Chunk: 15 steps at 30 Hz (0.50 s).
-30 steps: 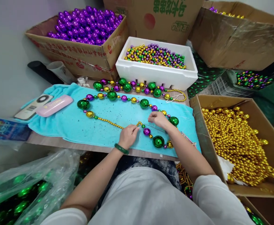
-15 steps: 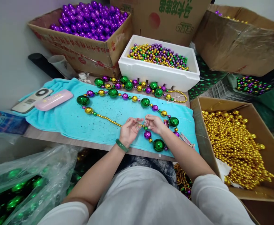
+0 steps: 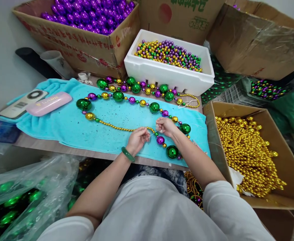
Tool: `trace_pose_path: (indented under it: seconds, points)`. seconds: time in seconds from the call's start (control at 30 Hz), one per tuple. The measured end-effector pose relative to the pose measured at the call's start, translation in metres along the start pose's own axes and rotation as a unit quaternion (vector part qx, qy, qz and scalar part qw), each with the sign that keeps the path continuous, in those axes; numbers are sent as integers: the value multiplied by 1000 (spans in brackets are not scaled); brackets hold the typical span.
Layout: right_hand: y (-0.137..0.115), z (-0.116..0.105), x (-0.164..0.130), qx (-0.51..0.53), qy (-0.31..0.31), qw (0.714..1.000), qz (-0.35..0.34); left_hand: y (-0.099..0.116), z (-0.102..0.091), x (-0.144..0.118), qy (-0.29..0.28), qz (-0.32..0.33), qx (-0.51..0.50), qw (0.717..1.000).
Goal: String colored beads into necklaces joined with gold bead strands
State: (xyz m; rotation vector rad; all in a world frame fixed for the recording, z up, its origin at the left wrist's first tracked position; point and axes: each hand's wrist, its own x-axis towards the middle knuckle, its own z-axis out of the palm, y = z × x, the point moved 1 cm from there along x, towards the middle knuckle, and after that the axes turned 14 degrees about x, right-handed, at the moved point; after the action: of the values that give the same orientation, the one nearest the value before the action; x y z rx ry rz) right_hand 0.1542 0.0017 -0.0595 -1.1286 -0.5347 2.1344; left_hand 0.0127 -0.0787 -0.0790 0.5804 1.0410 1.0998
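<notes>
A loop of beads, a necklace [image 3: 132,100] in green, purple and gold, lies on a turquoise towel [image 3: 111,140]. Its small gold bead chain [image 3: 115,127] runs up to my hands. My left hand [image 3: 138,140], with a green bangle at the wrist, has its fingers pinched on a thin pale string [image 3: 152,134] beside a small green bead. Just right of it, my right hand [image 3: 166,127] is pinched too, slightly above the necklace; the string seems to run to its fingertips. A second bead necklace [image 3: 136,87] lies behind, along the towel's far edge.
Behind stands a white foam box [image 3: 169,72] of mixed beads, beside a carton [image 3: 86,53] of purple balls. An open carton [image 3: 259,197] of gold bead chains is at right. A pink case [image 3: 48,103] and a phone [image 3: 23,104] lie left. Plastic bagging [image 3: 63,174] hangs at front left.
My hands have moved apart slightly, and the string now shows stretched between them. The left hand's fingers have closed more tightly. The view has shifted a little.
</notes>
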Motion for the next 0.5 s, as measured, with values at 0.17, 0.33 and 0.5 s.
trace_pose_path:
  seconds: [0.17, 0.33, 0.5]
  points:
    - [8, 2, -6, -17, -24, 1000, -5, -7, -1, -8, -1, -19, 12, 1000]
    - [9, 5, -11, -30, -43, 998, -25, -8, 8, -14, 74, -54, -15, 996]
    - [8, 13, -15, -42, -65, 995, -60, -6, 17, -12, 79, -112, -36, 990]
